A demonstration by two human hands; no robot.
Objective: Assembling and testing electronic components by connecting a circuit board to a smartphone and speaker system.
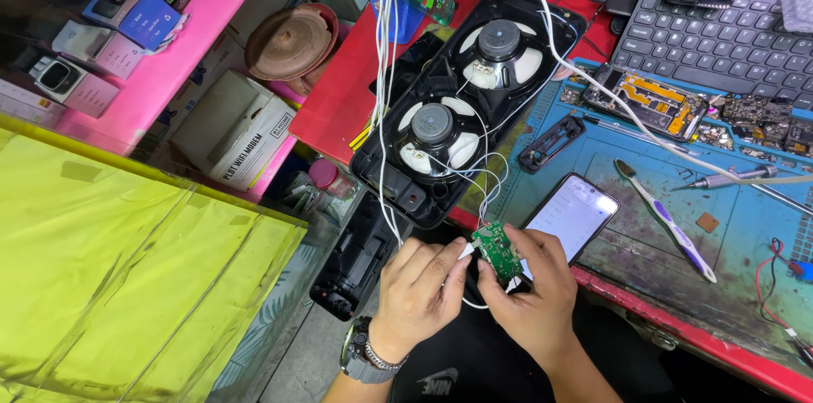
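A small green circuit board (497, 251) is pinched between the fingers of the right hand (529, 289), above the lap at the red table edge (677, 328). A white cable plug (467, 249) is gripped at its edge by the left hand (419, 291). Thin white wires (484, 176) are run up to an opened black twin-cone speaker shell (461, 107). A lit smartphone (572, 215) is laid just beside.
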